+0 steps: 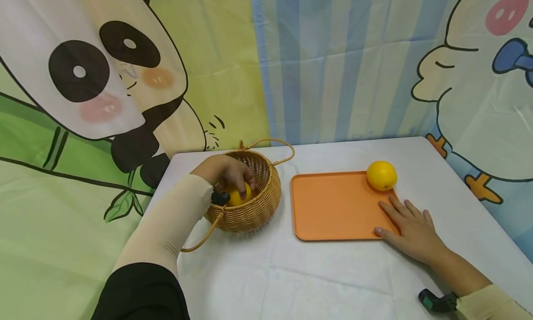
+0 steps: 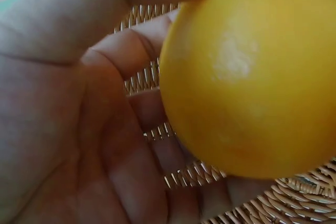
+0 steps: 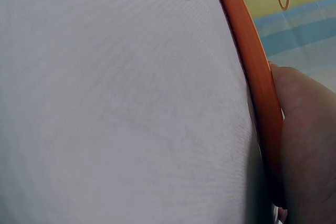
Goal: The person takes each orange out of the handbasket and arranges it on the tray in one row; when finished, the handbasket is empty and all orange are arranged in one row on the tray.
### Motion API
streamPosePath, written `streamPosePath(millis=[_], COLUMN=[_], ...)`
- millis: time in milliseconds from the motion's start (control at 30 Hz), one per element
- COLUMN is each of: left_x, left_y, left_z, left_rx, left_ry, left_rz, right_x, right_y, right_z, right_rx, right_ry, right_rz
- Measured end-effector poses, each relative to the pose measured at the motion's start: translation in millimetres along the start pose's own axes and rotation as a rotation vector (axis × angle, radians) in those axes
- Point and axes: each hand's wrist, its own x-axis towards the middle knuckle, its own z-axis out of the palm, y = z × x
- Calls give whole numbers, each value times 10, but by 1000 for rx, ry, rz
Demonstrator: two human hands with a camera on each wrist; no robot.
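My left hand [image 1: 235, 172] reaches down into a round wicker basket [image 1: 250, 218] and grips a yellow lemon [image 1: 235, 197]. In the left wrist view, the thumb and curled fingers lie around the smooth lemon [image 2: 247, 82], with the woven wall [image 2: 273, 203] behind. My right hand [image 1: 410, 230] rests with spread fingers at the right edge of an orange tray [image 1: 333, 209]. Up close in the right wrist view, the thumb [image 3: 307, 114] touches the tray's rim [image 3: 257, 77]. A second lemon [image 1: 381, 175] sits at the tray's far right corner.
A white cloth [image 1: 287, 283] covers the table. The basket's two thin handles lean outward, one handle [image 1: 287, 146] toward the back and the other handle [image 1: 204, 241] toward the front left. Printed curtains [image 1: 325, 70] hang behind the table.
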Motion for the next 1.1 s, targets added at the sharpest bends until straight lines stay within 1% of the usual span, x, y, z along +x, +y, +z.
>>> streamPosePath(millis=[67,200,367,467,533,633,800,867,1000,1100], left_x=[11,1,-21,-42,-58,-96,-183,-215,-282,-350], left_y=[-6,-8,-4,-5,-9,0,59,84,118,127], left_z=[-9,-14,-13,-21,-32,-58,-94,-102,-129,-142], left_rx=[-3,-39,-23,-16,-26,-39,-51,-69,-134,-164], left_ry=[0,9,55,70,79,103,154,167,167,168], left_rz=[40,73,111,155,188,236,290,313,361,401], right_x=[1,1,6,7,10,9,5,5,-5,-4], right_y=[-3,-21,-34,-32,-34,-37,-24,-22,-19,-18], right_z=[0,-6,-6,-2,-1,-3,-6,-5,-6,-9], right_rx=[-1,-2,-11,-12,-11,-10,-10,-8,-4,-6], right_ry=[4,4,-2,-5,-5,-6,1,3,2,-2], right_rz=[1,4,10,9,8,9,9,10,10,10])
